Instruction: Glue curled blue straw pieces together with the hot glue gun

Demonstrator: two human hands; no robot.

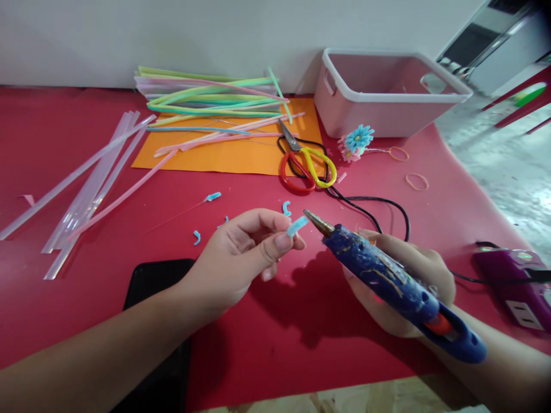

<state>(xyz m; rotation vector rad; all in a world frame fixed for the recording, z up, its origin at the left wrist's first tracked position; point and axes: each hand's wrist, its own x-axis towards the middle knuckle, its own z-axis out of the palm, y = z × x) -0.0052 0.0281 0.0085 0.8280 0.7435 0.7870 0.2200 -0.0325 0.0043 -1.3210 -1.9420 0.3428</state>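
Between the thumb and fingers of my left hand (253,249) is a short blue pipe cleaner piece (297,225), its free end pointing up and right. My right hand (400,275) is wrapped round a blue glue gun (383,278) with worn, glue-streaked sides. The gun's metal nozzle (318,222) points left, very close to the blue piece; whether they touch I cannot tell. Behind my left hand lies a curled blue pipe cleaner piece (286,208), and another (197,237) lies to its left. A thin wire with a blue fuzzy tip (213,197) rests farther back.
Scissors (297,158) with red and yellow handles lie on orange paper (206,160) beside bundled pipe cleaners (210,106). Glue sticks (92,189) are at left, a black phone (159,275) under my left arm. A pink bin (379,115), fuzzy flowers (359,138) and purple power strip (512,281) stand right.
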